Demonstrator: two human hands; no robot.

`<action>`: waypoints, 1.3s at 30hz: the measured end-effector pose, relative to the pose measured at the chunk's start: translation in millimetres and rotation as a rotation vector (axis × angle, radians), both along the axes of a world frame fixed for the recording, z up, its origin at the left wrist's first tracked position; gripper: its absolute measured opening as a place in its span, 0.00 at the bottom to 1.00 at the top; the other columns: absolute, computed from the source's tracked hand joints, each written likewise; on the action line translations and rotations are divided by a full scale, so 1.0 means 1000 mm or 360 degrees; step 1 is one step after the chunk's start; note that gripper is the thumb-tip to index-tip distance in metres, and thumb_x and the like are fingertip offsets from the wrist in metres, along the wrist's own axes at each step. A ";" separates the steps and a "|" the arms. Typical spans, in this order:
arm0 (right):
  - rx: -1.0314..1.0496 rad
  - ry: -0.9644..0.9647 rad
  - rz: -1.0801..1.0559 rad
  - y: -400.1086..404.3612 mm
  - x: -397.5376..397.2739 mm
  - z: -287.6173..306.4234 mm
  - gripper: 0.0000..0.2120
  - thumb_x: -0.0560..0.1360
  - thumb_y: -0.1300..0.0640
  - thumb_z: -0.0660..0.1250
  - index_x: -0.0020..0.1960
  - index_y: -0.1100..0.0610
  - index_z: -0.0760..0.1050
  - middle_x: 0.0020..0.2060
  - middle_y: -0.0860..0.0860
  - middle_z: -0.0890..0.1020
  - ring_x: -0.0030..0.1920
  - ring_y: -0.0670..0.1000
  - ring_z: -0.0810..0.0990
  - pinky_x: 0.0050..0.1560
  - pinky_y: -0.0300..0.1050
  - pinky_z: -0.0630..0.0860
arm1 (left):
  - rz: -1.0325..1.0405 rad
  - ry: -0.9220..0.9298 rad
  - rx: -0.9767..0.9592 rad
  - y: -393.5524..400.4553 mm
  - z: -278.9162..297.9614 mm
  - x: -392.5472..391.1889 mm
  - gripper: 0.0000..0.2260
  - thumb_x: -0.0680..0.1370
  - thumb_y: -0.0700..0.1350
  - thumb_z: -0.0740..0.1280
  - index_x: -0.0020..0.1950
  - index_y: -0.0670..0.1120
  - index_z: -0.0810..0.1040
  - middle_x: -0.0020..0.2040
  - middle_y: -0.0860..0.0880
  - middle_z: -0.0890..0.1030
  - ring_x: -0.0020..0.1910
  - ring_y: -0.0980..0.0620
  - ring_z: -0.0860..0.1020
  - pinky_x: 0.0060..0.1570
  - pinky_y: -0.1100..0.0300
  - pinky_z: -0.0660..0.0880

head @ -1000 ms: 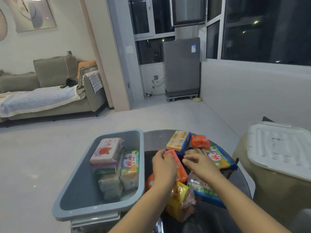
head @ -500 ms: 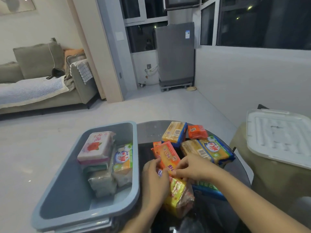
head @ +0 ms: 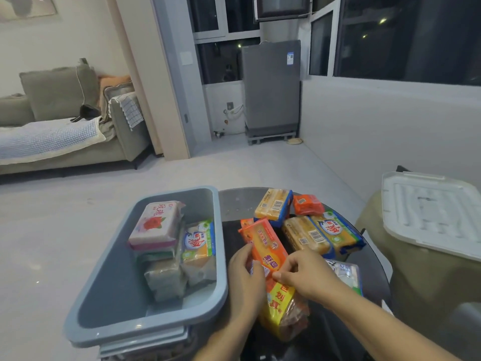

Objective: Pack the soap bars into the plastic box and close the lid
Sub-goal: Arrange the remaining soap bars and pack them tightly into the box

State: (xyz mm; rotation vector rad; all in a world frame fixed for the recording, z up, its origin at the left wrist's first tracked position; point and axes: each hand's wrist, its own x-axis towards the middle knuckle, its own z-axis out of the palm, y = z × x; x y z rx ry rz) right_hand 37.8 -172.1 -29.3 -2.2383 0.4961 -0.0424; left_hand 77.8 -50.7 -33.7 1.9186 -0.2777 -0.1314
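Note:
An orange soap bar pack (head: 264, 242) lies on the dark round table (head: 235, 201). My left hand (head: 246, 277) grips its near left edge and my right hand (head: 303, 276) pinches its near right corner. The grey-blue plastic box (head: 114, 290) stands open to the left, with a pink rose soap pack (head: 156, 221) stacked on other packs inside. Several more soap packs (head: 307, 234) lie on the table beyond my hands, and a yellow-and-red pack (head: 282, 308) lies under them. The white lid (head: 429, 212) rests at the right.
The lid sits on a beige-covered seat (head: 416, 277) right of the table. A sofa (head: 65, 131) stands far left and a grey washing machine (head: 270, 87) stands by the window. Pale floor surrounds the table.
Both hands have drawn nearer to me and taken hold of the orange pack's near end; it has tilted up off the pile. The camera has dipped slightly.

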 end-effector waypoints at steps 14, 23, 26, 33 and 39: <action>-0.0178 -0.0361 -0.0114 -0.005 -0.044 0.024 0.11 0.71 0.52 0.69 0.32 0.50 0.74 0.36 0.46 0.81 0.40 0.43 0.79 0.42 0.40 0.76 | -0.0179 -0.0162 0.0037 -0.006 0.009 -0.036 0.25 0.78 0.41 0.62 0.75 0.49 0.62 0.75 0.51 0.63 0.74 0.53 0.60 0.73 0.51 0.60; -0.0214 -0.0772 -0.0507 -0.018 -0.074 0.060 0.11 0.72 0.49 0.69 0.32 0.50 0.74 0.31 0.43 0.79 0.36 0.43 0.78 0.33 0.40 0.74 | -0.0202 -0.0035 -0.0348 -0.002 0.032 -0.047 0.26 0.78 0.49 0.64 0.74 0.52 0.61 0.64 0.55 0.76 0.56 0.61 0.76 0.46 0.72 0.73; -0.0128 -0.0952 -0.0513 -0.012 -0.079 0.072 0.10 0.72 0.49 0.69 0.34 0.49 0.75 0.32 0.44 0.80 0.37 0.44 0.80 0.36 0.43 0.77 | -0.0289 0.0187 -0.0537 -0.002 0.043 -0.049 0.21 0.77 0.54 0.63 0.69 0.53 0.68 0.58 0.55 0.80 0.54 0.56 0.80 0.52 0.55 0.80; 0.0016 -0.1143 -0.0480 0.018 -0.071 0.098 0.08 0.72 0.48 0.68 0.36 0.49 0.75 0.33 0.43 0.81 0.36 0.43 0.81 0.30 0.30 0.75 | -0.0469 0.0320 -0.0906 0.021 0.083 -0.041 0.24 0.67 0.56 0.70 0.61 0.51 0.76 0.52 0.47 0.85 0.49 0.47 0.84 0.45 0.49 0.82; 0.0204 -0.1175 -0.0371 0.043 -0.048 0.108 0.08 0.71 0.49 0.69 0.37 0.51 0.78 0.35 0.47 0.83 0.38 0.46 0.83 0.40 0.46 0.82 | -0.0403 0.0300 -0.0848 0.050 0.104 -0.018 0.16 0.73 0.50 0.68 0.58 0.46 0.78 0.48 0.45 0.86 0.44 0.48 0.85 0.37 0.54 0.82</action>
